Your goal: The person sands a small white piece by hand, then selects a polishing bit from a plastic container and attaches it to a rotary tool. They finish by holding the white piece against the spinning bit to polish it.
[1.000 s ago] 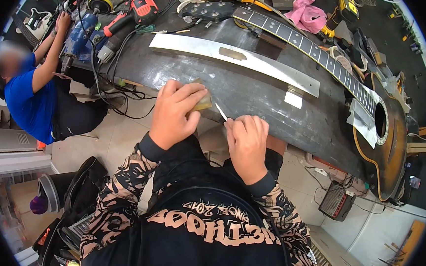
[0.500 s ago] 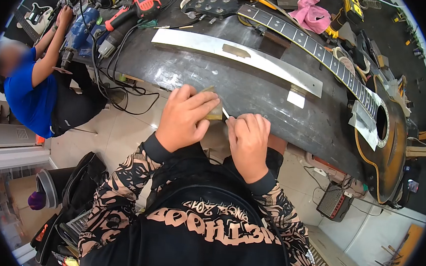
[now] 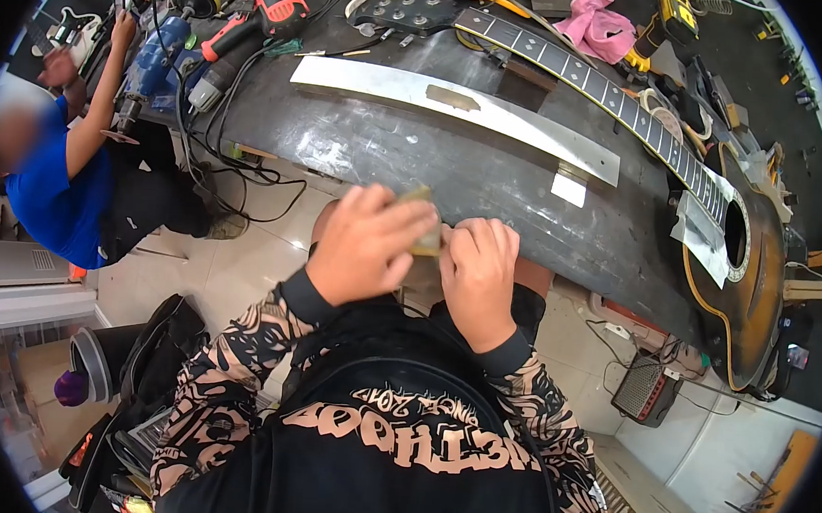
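My left hand (image 3: 359,243) is closed round a folded, yellowish piece of sandpaper (image 3: 426,245), slightly blurred by motion. Close beside it, at the bench's front edge, my right hand (image 3: 481,280) is pinched shut. A thin white strip shows at its fingertips in the earlier frame; now the sandpaper and fingers mostly hide it. Beyond both hands, a long, pale metal straightedge (image 3: 366,82) with a cutout lies on the dark workbench (image 3: 342,147). A small white rectangle (image 3: 569,188) sits by its right end.
An acoustic guitar (image 3: 755,309) lies along the right, its neck (image 3: 586,76) reaching across the back. A red power tool (image 3: 281,4), a blue drill (image 3: 163,49) and cables crowd the left. A co-worker in a blue shirt (image 3: 63,189) stands there. A pink cloth (image 3: 596,26) lies at the back.
My left hand has moved right and slightly toward me with the sandpaper, now meeting the right fingertips. My right hand stays nearly still. The co-worker's one hand has come away from the tools.
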Action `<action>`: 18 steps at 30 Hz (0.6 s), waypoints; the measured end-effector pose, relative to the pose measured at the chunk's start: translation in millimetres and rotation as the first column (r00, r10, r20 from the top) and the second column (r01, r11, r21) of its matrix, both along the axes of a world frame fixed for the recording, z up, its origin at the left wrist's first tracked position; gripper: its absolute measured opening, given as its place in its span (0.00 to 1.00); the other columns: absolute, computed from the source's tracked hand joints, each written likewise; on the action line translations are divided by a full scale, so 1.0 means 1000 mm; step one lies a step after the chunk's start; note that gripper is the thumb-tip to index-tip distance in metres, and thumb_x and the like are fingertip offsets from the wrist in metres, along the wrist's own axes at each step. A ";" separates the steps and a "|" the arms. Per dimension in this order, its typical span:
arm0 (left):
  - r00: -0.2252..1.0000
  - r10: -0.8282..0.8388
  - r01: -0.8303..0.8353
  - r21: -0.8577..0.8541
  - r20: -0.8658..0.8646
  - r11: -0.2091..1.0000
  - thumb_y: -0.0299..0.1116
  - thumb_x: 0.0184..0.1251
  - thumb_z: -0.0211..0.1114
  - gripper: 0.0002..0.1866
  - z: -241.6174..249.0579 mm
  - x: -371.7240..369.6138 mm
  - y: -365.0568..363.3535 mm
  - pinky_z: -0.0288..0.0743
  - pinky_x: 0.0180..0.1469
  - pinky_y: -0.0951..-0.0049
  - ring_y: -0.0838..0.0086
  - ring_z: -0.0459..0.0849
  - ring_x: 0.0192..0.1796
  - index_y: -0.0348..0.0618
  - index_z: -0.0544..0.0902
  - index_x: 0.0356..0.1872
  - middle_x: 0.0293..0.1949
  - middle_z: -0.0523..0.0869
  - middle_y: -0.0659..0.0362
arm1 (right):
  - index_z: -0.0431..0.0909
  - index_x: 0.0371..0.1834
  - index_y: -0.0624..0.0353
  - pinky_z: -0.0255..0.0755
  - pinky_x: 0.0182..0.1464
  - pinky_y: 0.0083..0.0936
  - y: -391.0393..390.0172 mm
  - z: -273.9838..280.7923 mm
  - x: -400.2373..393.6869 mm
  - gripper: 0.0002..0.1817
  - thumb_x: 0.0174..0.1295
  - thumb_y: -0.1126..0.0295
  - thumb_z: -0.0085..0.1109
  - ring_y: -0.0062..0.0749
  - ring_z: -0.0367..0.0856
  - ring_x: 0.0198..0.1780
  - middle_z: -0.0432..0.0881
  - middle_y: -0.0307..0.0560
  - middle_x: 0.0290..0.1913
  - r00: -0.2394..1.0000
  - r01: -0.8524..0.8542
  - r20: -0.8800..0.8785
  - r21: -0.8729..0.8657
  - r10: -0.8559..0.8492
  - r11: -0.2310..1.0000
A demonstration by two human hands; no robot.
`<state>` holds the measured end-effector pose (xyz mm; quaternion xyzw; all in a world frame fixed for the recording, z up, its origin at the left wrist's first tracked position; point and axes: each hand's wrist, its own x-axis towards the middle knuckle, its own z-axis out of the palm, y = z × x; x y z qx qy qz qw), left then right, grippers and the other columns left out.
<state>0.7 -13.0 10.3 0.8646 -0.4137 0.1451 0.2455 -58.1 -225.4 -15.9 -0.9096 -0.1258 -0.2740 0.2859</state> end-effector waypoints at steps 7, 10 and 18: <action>1.000 -0.008 0.008 -0.010 -0.025 1.000 0.27 0.57 0.72 0.30 0.000 0.001 0.003 0.82 0.63 0.52 0.53 0.85 0.55 0.45 0.97 0.64 0.68 0.96 0.62 | 0.84 0.44 0.57 0.75 0.62 0.48 0.000 0.002 0.000 0.09 0.72 0.76 0.79 0.48 0.83 0.49 0.82 0.45 0.44 1.000 -0.014 0.003 0.012 0.014 1.000; 0.994 0.108 -0.108 -0.015 -0.016 0.994 0.27 0.57 0.72 0.30 0.003 0.008 0.005 0.81 0.64 0.52 0.53 0.85 0.56 0.46 0.97 0.65 0.68 0.96 0.61 | 0.85 0.43 0.57 0.75 0.61 0.48 0.001 0.003 0.001 0.08 0.72 0.76 0.79 0.48 0.83 0.49 0.82 0.45 0.43 1.000 -0.003 0.016 0.020 0.002 1.000; 0.974 0.216 -0.214 -0.042 0.060 0.976 0.28 0.58 0.72 0.29 0.007 0.030 0.020 0.81 0.63 0.53 0.55 0.86 0.57 0.48 0.97 0.65 0.66 0.96 0.62 | 0.84 0.42 0.57 0.75 0.61 0.48 0.001 0.001 0.001 0.09 0.73 0.75 0.79 0.48 0.83 0.48 0.82 0.45 0.42 1.000 -0.001 0.015 0.027 0.001 1.000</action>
